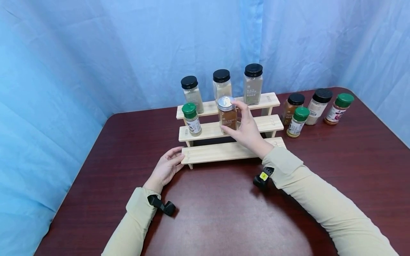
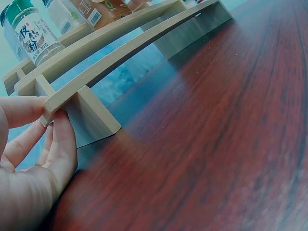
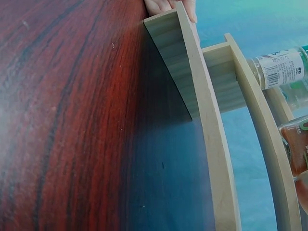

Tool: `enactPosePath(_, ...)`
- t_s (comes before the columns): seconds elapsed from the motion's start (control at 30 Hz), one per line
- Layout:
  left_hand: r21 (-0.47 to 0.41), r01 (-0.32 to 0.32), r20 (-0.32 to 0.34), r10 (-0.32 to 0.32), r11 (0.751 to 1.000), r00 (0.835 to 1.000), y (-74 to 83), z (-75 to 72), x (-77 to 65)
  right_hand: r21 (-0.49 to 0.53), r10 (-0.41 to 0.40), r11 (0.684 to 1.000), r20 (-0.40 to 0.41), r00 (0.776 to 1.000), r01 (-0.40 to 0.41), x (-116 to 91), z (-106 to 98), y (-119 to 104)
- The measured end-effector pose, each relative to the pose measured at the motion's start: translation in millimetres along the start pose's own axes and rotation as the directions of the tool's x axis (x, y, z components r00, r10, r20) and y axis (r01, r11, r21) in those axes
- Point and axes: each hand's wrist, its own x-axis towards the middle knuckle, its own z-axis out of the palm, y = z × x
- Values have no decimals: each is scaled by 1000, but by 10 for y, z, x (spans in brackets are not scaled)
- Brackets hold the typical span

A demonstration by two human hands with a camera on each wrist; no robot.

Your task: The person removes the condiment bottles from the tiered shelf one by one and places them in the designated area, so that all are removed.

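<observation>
Within the right hand (image 1: 249, 131), a jar (image 1: 228, 117) apparently reads "SWEET PEPPER".

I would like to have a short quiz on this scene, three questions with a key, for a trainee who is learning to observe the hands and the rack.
1. What colour is the lid of the jar in the right hand? (a) green (b) black (c) silver
2. True or false: the left hand is holding a green-lidded jar.
3. How many black-lidded jars stand on the top shelf?

Key:
1. c.
2. False; it pinches the left end of the bottom shelf.
3. Three.
</observation>
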Motion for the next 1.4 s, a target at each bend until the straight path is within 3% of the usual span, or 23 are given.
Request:
enactPosePath(0.77,-3,5,-9,-5,1000,1000,5,13,17,3,-26,1000,-63,998,26,-89,-49,-42)
enactPosePath(1.4,-13,2,6,-2,1000,1000,17,1,-5,-6,-65,998,-46,997,65,-472,-314,-55)
